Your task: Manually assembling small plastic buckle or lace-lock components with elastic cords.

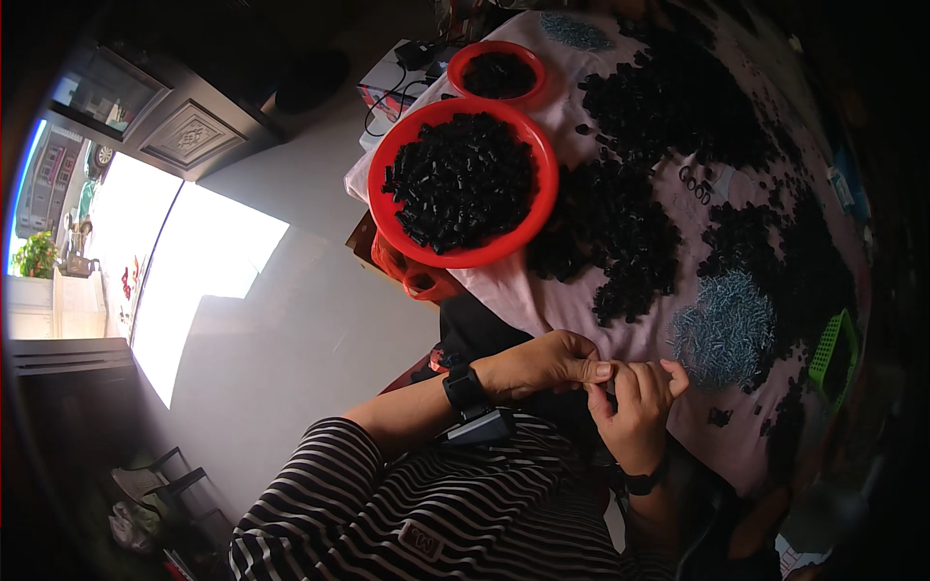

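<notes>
My left hand (555,362) and my right hand (635,407) meet at the near edge of the pink cloth (523,300). Thumb and fingers of the left are pressed together. The right hand's thumb and index finger close against the left fingertips, while its little finger sticks out. Whatever lies between them is hidden or too small to name. Just beyond the hands is a heap of small blue-grey screws (725,329). Left of it spreads a pile of small black plastic parts (630,237). A large red basin (386,218) holds many similar black pieces.
A smaller red bowl (536,70) with black pieces stands behind the basin. More black parts (678,97) and another screw heap (574,32) lie at the far side. A green basket (831,356) is at the right edge. Several black rings (695,184) lie mid-table. A red bag (417,276) hangs below the basin.
</notes>
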Action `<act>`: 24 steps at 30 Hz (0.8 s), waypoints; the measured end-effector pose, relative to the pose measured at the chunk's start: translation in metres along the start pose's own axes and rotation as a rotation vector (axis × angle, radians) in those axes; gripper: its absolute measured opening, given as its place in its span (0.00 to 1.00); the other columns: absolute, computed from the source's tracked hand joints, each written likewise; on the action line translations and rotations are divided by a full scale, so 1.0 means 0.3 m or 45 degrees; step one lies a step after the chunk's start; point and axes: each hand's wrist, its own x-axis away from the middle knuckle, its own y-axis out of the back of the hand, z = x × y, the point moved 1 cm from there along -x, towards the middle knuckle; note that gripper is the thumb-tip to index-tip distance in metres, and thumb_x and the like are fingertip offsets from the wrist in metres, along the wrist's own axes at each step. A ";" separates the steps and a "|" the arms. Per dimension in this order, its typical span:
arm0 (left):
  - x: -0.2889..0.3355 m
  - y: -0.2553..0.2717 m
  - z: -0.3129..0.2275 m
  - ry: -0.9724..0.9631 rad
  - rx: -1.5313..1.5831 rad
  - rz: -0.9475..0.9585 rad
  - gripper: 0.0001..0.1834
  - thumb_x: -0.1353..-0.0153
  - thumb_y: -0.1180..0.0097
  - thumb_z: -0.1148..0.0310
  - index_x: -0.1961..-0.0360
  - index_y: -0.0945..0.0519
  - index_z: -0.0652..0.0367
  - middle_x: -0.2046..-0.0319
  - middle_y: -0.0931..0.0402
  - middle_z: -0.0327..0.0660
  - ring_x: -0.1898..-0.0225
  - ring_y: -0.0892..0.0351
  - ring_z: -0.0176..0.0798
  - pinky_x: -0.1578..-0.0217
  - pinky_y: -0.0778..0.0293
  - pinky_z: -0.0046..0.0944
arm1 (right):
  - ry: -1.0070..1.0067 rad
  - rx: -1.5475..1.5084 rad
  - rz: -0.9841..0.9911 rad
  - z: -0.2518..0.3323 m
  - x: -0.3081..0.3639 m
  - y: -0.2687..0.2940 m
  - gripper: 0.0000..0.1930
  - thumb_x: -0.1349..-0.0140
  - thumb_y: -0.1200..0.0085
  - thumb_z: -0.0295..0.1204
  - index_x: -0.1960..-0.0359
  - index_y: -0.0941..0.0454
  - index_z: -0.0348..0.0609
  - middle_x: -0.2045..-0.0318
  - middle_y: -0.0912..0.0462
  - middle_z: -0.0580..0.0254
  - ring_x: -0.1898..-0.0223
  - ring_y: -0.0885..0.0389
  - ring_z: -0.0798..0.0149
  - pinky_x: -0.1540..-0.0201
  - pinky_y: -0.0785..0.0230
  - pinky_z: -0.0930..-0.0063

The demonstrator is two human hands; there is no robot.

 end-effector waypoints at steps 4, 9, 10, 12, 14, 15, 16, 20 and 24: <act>0.007 -0.001 0.024 0.031 0.052 0.093 0.21 0.33 0.34 0.50 0.68 0.17 0.58 0.76 0.24 0.29 0.76 0.33 0.23 0.76 0.39 0.26 | 0.134 -0.037 -0.002 0.001 -0.017 0.018 0.11 0.44 0.33 0.30 0.73 0.26 0.46 0.76 0.29 0.67 0.70 0.25 0.64 0.39 0.43 0.52; 0.058 0.014 -0.104 -0.038 -0.467 -0.417 0.19 0.31 0.34 0.53 0.61 0.16 0.62 0.71 0.23 0.32 0.71 0.29 0.23 0.70 0.33 0.27 | 0.007 -0.006 0.098 -0.035 -0.032 0.025 0.25 0.32 0.39 0.43 0.43 0.23 0.37 0.64 0.23 0.65 0.60 0.22 0.64 0.36 0.42 0.52; 0.059 0.050 -0.110 -0.326 -0.796 -0.626 0.21 0.33 0.33 0.52 0.60 0.16 0.64 0.68 0.22 0.34 0.64 0.24 0.27 0.63 0.28 0.31 | -0.019 0.026 0.093 -0.040 -0.031 0.034 0.30 0.31 0.41 0.45 0.36 0.26 0.36 0.61 0.23 0.64 0.58 0.22 0.64 0.36 0.41 0.52; 0.100 0.100 -0.204 -0.532 -1.070 -0.946 0.20 0.35 0.31 0.55 0.60 0.15 0.65 0.67 0.22 0.39 0.62 0.22 0.33 0.58 0.27 0.35 | -0.028 0.033 0.025 -0.069 -0.015 0.047 0.27 0.30 0.41 0.41 0.36 0.25 0.36 0.60 0.22 0.64 0.58 0.22 0.64 0.37 0.40 0.54; 0.128 0.152 -0.287 -0.693 -1.249 -1.265 0.17 0.38 0.30 0.59 0.63 0.15 0.65 0.64 0.22 0.47 0.62 0.18 0.45 0.60 0.24 0.41 | -0.058 0.062 0.019 -0.102 0.004 0.075 0.24 0.32 0.39 0.35 0.37 0.24 0.38 0.58 0.21 0.64 0.57 0.22 0.65 0.37 0.40 0.55; 0.137 0.188 -0.317 -0.689 -1.274 -1.388 0.16 0.39 0.30 0.61 0.63 0.15 0.65 0.65 0.22 0.48 0.63 0.18 0.46 0.61 0.24 0.40 | -0.063 0.075 -0.004 -0.113 0.012 0.083 0.23 0.34 0.38 0.29 0.37 0.23 0.39 0.58 0.20 0.65 0.57 0.22 0.65 0.38 0.39 0.54; 0.145 0.206 -0.349 -0.748 -1.360 -1.495 0.16 0.39 0.30 0.60 0.63 0.14 0.65 0.66 0.22 0.47 0.61 0.18 0.46 0.58 0.23 0.43 | -0.069 0.070 -0.020 -0.124 0.019 0.092 0.21 0.33 0.39 0.27 0.39 0.22 0.39 0.59 0.19 0.65 0.57 0.22 0.65 0.37 0.40 0.56; 0.161 0.333 -0.357 -0.712 -1.995 -1.654 0.20 0.40 0.31 0.59 0.50 0.14 0.60 0.50 0.20 0.52 0.46 0.23 0.55 0.44 0.27 0.51 | -0.308 -0.405 -0.122 -0.131 0.023 0.208 0.18 0.29 0.43 0.27 0.40 0.21 0.33 0.56 0.16 0.57 0.55 0.20 0.60 0.47 0.28 0.66; 0.160 0.314 -0.346 -0.792 -2.163 -1.680 0.28 0.40 0.31 0.60 0.39 0.18 0.54 0.36 0.26 0.55 0.35 0.32 0.64 0.36 0.32 0.55 | -0.195 -0.631 -0.450 -0.175 0.043 0.468 0.35 0.21 0.62 0.50 0.32 0.33 0.24 0.40 0.23 0.35 0.42 0.21 0.50 0.39 0.30 0.59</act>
